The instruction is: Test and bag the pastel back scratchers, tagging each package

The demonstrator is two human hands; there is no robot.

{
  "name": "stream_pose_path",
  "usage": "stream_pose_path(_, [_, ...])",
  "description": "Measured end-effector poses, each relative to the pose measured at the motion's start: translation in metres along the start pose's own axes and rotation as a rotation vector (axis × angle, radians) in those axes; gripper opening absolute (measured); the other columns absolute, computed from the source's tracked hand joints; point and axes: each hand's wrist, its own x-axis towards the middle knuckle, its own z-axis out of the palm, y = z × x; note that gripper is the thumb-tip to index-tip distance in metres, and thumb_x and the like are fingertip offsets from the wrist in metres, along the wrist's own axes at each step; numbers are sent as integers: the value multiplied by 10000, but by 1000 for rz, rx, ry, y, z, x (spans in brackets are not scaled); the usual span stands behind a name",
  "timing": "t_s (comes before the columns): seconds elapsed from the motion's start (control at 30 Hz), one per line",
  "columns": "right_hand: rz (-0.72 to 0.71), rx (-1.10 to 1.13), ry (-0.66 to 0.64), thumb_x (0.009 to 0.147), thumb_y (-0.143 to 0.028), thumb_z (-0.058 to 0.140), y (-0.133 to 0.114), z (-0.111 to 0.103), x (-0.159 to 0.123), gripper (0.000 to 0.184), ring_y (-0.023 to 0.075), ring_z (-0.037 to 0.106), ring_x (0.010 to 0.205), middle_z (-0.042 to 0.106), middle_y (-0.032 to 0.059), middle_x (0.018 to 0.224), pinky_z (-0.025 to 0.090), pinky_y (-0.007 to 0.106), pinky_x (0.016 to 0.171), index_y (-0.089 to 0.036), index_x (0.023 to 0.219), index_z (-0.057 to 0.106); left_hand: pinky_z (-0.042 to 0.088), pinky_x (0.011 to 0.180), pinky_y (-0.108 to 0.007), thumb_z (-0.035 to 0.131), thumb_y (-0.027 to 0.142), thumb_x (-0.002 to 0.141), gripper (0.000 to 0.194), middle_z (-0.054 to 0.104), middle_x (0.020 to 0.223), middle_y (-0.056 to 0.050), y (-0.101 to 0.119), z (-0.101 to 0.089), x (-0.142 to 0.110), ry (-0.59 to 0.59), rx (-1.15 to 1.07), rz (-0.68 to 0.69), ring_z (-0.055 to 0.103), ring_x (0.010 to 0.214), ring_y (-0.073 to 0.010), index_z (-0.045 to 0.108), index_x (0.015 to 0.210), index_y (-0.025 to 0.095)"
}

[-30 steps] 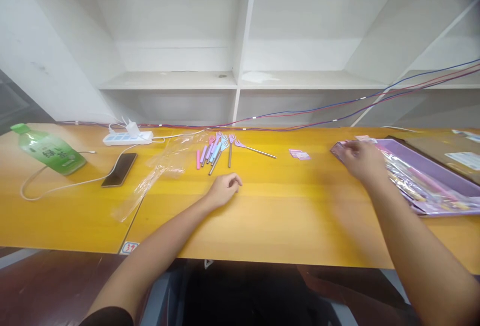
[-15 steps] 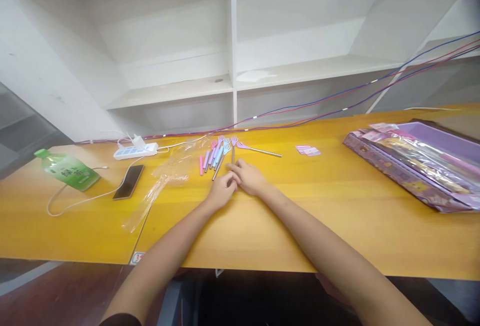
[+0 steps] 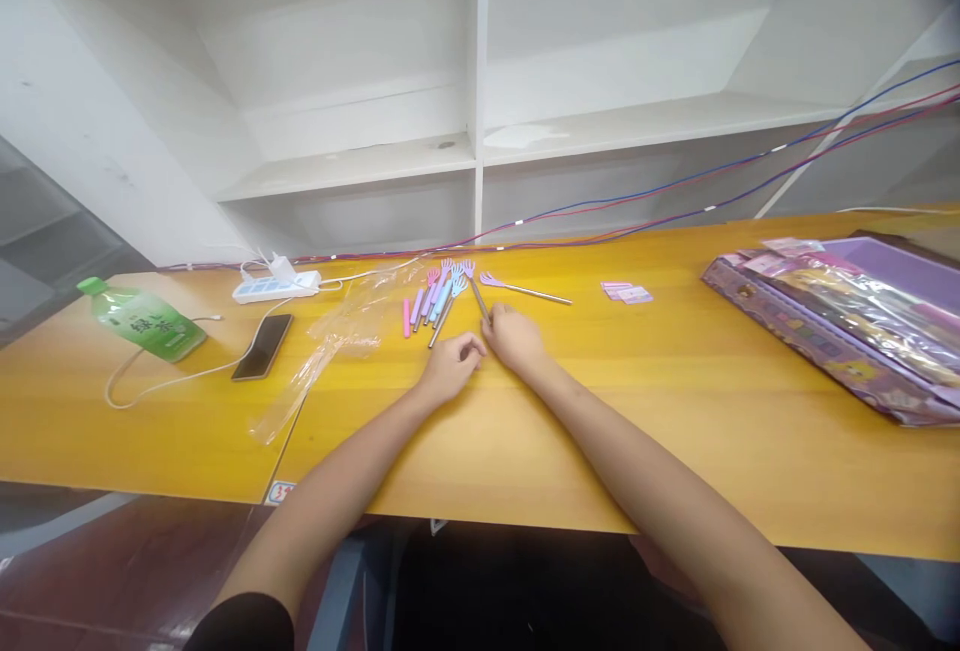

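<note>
Head view, right hand: The right hand (image 3: 514, 339) appears to pinch the lower end of a lilac back scratcher (image 3: 479, 297) between thumb and fingers; exact contact is too small to confirm.
Held scratcher: Metal rod slanting away from the fingertips, hand-shaped head beside the cluster.
Left hand: The left hand (image 3: 452, 368) rests on the wooden desk (image 3: 570, 441), fingers loosely curled, gap showing at the thumb, just beside the right hand.
Scratcher cluster: Pink, lilac and blue back scratchers (image 3: 438, 303) lie bunched ahead of the left hand; a pink stick (image 3: 406, 318) lies at their left.
Loose scratcher: A second lilac scratcher (image 3: 536, 293) lies crosswise, right of the held one.
Desk, right: Small pink cards (image 3: 628, 293); farther over, a purple printed tray (image 3: 817, 336) holding clear-wrapped packets (image 3: 862, 316).
Desk, left: Clear plastic wrappers (image 3: 322, 356), smartphone (image 3: 262, 348), white power strip (image 3: 275, 286), green-labelled bottle (image 3: 150, 323).
</note>
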Motion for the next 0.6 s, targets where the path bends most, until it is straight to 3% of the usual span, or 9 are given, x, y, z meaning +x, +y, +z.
stream_pose_path(0.1, [40,43,9,1009,-343,551,8,-1,3,268,321,739,987,758,228,1050,509,368,843,-130,1100,685,451,677,-249,520,183,875,150,655,689,40,-1,-1,0,-6,-12,-15,603,652,-128,667,885,210])
stream_pose_path(0.2, [104,321,57,863,-321,699,19,-5,4,142,278,738,925,777,145,873,506,311,810,-179,863,700,462,673,-244,520,183,879,150,655,698,41,-4,-1,1,-10,-36,-44,609,643,-123,665,906,209])
stream_pose_path(0.27, [145,530,86,786,-303,743,25,-6,3,142,248,728,831,741,80,710,495,282,763,-209,731,652,461,660,-241,522,181,886,150,655,710,43,-5,-1,2,-12,-54,-65,610,627,-117,661,933,209])
stream_pose_path(0.37, [184,719,78,775,-347,743,29,-4,0,201,198,652,612,639,16,522,460,264,631,-224,688,611,465,653,-250,524,194,916,141,652,733,39,-6,-1,3,-1,-60,-68,610,620,-121,647,981,215])
stream_pose_path(0.5, [224,1017,57,801,-484,722,28,1,-5,321,128,481,456,577,-12,481,367,251,491,-227,693,563,521,843,-324,538,184,940,159,697,959,-39,-5,-14,10,168,162,91,657,873,-184,670,1020,221])
stream_pose_path(0.6, [196,1237,22,780,-589,739,22,2,-7,438,87,380,433,509,-34,484,306,242,450,-227,659,524,449,1090,-438,540,146,931,247,681,1167,-97,-9,-38,19,345,432,184,601,1158,-267,712,1090,225])
